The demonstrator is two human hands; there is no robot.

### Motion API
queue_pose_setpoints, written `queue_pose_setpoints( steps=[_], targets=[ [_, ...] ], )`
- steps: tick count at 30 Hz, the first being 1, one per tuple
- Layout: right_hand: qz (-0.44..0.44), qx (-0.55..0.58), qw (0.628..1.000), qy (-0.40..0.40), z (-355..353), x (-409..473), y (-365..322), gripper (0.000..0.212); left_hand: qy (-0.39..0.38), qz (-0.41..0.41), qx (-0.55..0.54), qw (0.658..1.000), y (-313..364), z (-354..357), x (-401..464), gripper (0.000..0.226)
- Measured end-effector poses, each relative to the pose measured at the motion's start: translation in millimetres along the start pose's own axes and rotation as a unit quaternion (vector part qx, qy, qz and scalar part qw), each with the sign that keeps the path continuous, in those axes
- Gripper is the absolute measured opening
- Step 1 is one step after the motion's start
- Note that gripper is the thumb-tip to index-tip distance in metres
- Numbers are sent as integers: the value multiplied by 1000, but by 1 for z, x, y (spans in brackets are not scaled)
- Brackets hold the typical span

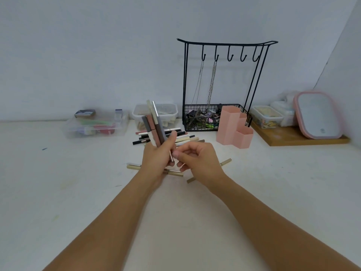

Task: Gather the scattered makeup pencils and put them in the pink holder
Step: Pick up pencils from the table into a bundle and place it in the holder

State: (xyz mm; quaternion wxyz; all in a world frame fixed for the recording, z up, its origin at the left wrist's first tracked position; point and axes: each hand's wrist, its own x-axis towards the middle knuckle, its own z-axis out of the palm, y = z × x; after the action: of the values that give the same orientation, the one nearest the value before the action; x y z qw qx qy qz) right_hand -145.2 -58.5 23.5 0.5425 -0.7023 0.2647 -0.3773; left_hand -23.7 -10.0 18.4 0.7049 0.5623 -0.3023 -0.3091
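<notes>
My left hand (pixel 159 155) grips an upright bundle of several makeup pencils (pixel 153 124), grey, pink, brown and cream. My right hand (pixel 197 159) is right beside it, its fingertips pinching the lower end of one slim pencil (pixel 171 155) in that bundle. Behind the hands a pile of black and cream pencils (pixel 181 136) lies on the white table. More beige pencils lie under and around the hands, one at the left (pixel 133 166) and one at the right (pixel 225 161). The pink hexagonal holder (pixel 233 127) stands to the right, apart from both hands.
A black wire rack (pixel 224 83) with hooks, chains and a filled basket stands behind the holder. Clear plastic boxes sit at the back left (pixel 95 124) and centre (pixel 168 111). A wooden board (pixel 297 136) at the right carries small containers and a pink-framed mirror (pixel 317 114).
</notes>
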Motion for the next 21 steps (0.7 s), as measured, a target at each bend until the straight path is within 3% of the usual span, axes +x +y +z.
queue_pose_setpoints(
  steps=[2,4,7,11,15,21],
  targets=[
    [-26,-97,993,61,-16,9,4,4,31,-13,11,999,6,-2,3,37],
    [-52,-258,959,108,-38,17,13,11,42,-37,-2,998,9,-4,6,38],
    [-28,-392,916,73,-58,24,25,26,28,-50,-13,998,9,-10,8,39],
    [-29,-454,890,-22,-58,38,26,34,29,-52,-22,998,12,-15,12,41],
    [-20,-509,858,-63,-50,54,27,28,33,-57,-38,997,14,-21,18,36],
    [-7,-488,868,-88,-53,68,28,20,41,-58,-28,997,9,-27,22,38]
  ],
)
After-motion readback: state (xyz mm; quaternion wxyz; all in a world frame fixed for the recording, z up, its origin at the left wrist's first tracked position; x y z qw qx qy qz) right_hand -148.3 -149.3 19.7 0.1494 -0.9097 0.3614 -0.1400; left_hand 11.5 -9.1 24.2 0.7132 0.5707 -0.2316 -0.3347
